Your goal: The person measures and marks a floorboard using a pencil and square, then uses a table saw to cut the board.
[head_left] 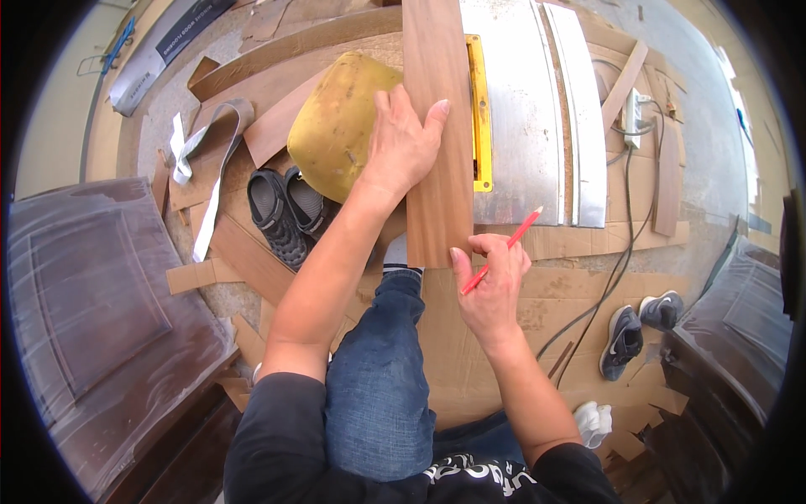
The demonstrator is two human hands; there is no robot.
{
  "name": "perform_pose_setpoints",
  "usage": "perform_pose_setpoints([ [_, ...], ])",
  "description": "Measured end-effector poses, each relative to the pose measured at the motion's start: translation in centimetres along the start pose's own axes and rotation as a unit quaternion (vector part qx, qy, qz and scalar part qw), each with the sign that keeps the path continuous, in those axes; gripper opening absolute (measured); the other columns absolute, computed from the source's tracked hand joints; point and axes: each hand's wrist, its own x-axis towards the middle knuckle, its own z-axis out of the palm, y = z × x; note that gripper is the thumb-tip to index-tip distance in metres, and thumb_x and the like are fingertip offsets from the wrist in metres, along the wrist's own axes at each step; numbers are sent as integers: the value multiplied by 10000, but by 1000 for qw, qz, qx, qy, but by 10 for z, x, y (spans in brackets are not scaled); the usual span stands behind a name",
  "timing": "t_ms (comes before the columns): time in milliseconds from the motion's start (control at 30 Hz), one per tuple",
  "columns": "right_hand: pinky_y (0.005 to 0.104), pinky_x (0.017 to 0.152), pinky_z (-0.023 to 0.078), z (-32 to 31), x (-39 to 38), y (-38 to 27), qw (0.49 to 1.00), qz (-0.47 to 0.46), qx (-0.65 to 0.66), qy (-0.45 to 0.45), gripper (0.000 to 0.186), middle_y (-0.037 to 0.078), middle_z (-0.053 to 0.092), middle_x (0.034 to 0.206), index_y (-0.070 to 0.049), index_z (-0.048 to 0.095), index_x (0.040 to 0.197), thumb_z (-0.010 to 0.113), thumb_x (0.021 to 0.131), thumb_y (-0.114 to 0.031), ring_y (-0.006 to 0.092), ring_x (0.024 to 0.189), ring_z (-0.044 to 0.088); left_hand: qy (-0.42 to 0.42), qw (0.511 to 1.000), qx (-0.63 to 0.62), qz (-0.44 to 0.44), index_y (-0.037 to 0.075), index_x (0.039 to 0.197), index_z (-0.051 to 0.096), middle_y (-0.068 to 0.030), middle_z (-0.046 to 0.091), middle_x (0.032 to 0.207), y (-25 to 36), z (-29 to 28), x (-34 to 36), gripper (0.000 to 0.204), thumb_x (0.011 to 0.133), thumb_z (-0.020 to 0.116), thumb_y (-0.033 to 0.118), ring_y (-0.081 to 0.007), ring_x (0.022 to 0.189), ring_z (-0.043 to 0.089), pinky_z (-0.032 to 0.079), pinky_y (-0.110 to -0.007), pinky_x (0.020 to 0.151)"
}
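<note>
A long brown wooden plank [440, 168] runs from the top edge toward me, its near end above my leg. My left hand [403, 143] grips its left edge, thumb lying on the top face. Between the fingers of my right hand [495, 290] is a red pencil [522, 228], its sharpened tip pointing up and right, away from the wood. This hand is at the plank's near right corner. Part of a silver metal saw table [516, 109] with a yellow insert [481, 109] shows right of the plank. A scuffed yellow rounded seat-like piece [332, 126] is left of it.
Dark clogs [281, 214], a white strip [220, 181] and wood offcuts lie at left. A white power strip [633, 118] with black cables [625, 239] is at right, near sneakers [623, 340]. Plastic-wrapped dark panels [109, 311] flank me. Cardboard [554, 323] covers the floor.
</note>
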Motion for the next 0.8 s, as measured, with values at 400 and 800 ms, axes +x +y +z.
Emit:
perform_pose_setpoints([
  [400, 419, 835, 474, 7, -17, -1, 989, 92, 112, -15, 297, 114, 664, 988, -62, 575, 1110, 782, 897, -72, 309, 849, 611, -40, 999, 29, 0, -112, 1356, 429, -333, 441, 1350, 0, -4, 19, 696, 1002, 601, 462, -512, 1218, 536, 466, -518, 1051],
  [800, 421, 814, 485, 10, -31, 0, 983, 106, 147, -18, 279, 121, 650, 1031, -51, 569, 1109, 764, 909, -51, 295, 850, 605, -6, 1000, 9, -28, -70, 1380, 494, -316, 425, 1449, 0, 6, 73, 753, 978, 596, 558, -458, 1325, 489, 438, -487, 1112],
])
